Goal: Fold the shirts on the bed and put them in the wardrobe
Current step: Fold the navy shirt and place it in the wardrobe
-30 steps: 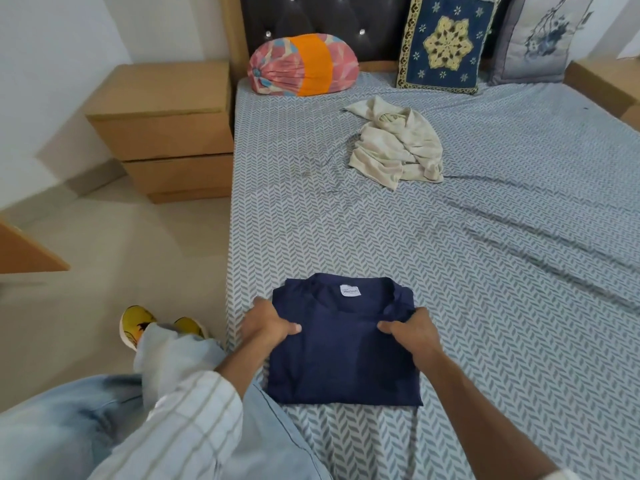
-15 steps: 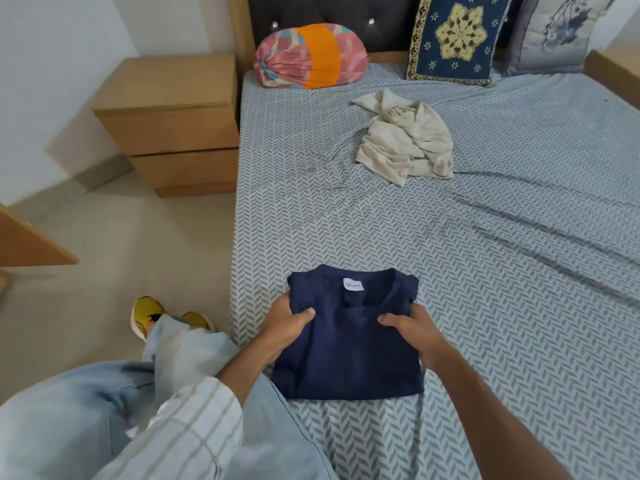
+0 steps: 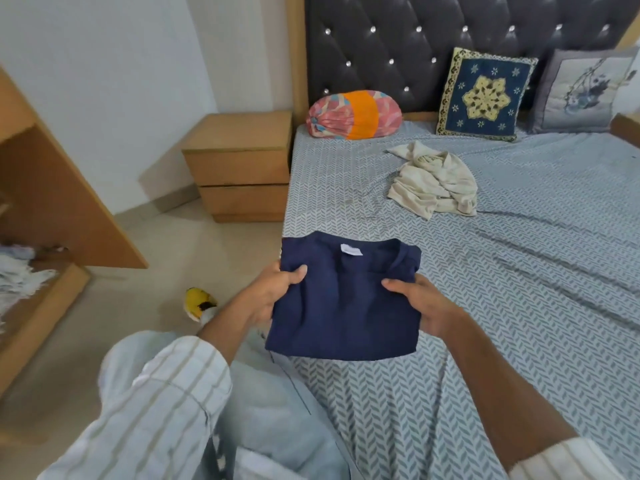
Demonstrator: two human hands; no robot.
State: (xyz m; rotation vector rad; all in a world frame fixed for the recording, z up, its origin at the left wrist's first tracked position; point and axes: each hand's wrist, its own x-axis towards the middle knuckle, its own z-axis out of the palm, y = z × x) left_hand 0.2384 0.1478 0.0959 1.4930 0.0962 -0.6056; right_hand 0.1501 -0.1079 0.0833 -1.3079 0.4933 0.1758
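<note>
A folded navy blue shirt with a white neck label is held up above the near left corner of the bed. My left hand grips its left edge, thumb on top. My right hand grips its right edge the same way. A crumpled cream shirt lies unfolded farther up the bed, near the pillows. The wardrobe stands open at the far left, with some pale clothes on a lower shelf.
A wooden nightstand sits beside the bed's head. A pink and orange bolster and two cushions lean on the dark tufted headboard. A yellow shoe shows on the tiled floor between bed and wardrobe.
Both hands closed on the folded navy shirt and lifted it off the sheet. The view has swung up and to the left, bringing the wardrobe into sight.
</note>
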